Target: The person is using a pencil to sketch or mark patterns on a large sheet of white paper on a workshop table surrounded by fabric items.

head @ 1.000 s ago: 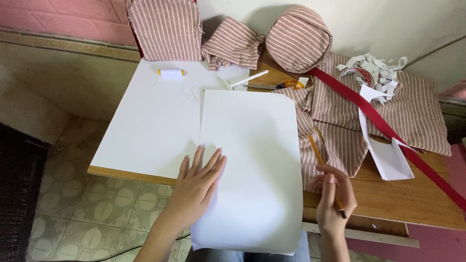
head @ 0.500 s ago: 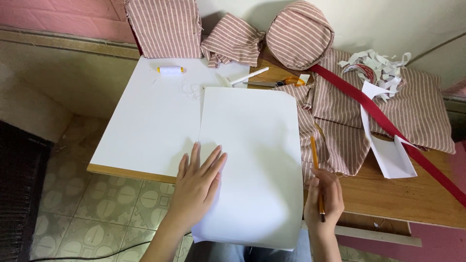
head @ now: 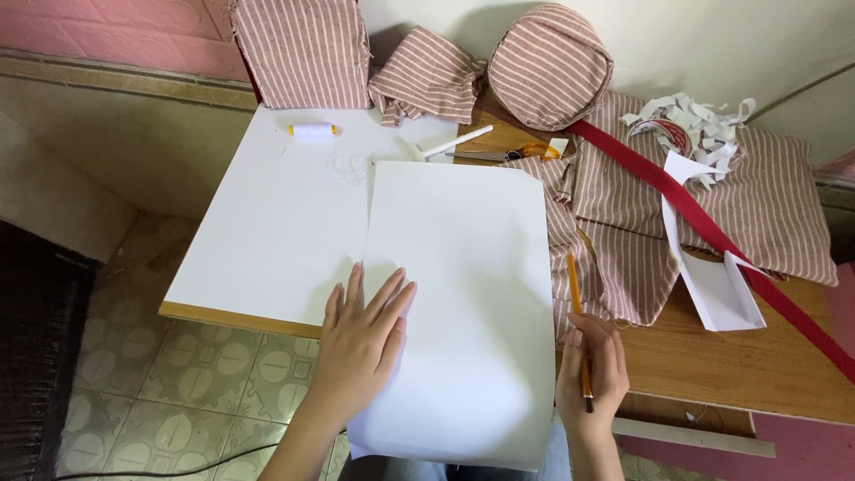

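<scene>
My left hand [head: 361,343] lies flat, fingers spread, on the lower left part of a large white sheet of paper [head: 463,294] that overhangs the table's front edge. My right hand [head: 592,374] is closed around an orange pencil [head: 577,312] beside the sheet's right edge; the pencil runs up and away from me over striped fabric. A second white sheet [head: 285,214] covers the table to the left, under the first one.
Red-and-white striped fabric pieces [head: 623,223] and a round striped cushion [head: 548,62] lie at the back and right. A white thread spool [head: 313,131], orange-handled scissors [head: 508,153], a red strap [head: 704,223], paper scraps [head: 695,120] and a folded white paper [head: 712,285] lie on the wooden table [head: 730,374].
My right hand with the pencil has shifted slightly toward the sheet's right edge, and the pencil now stands more upright. My left hand stays pressed on the sheet.
</scene>
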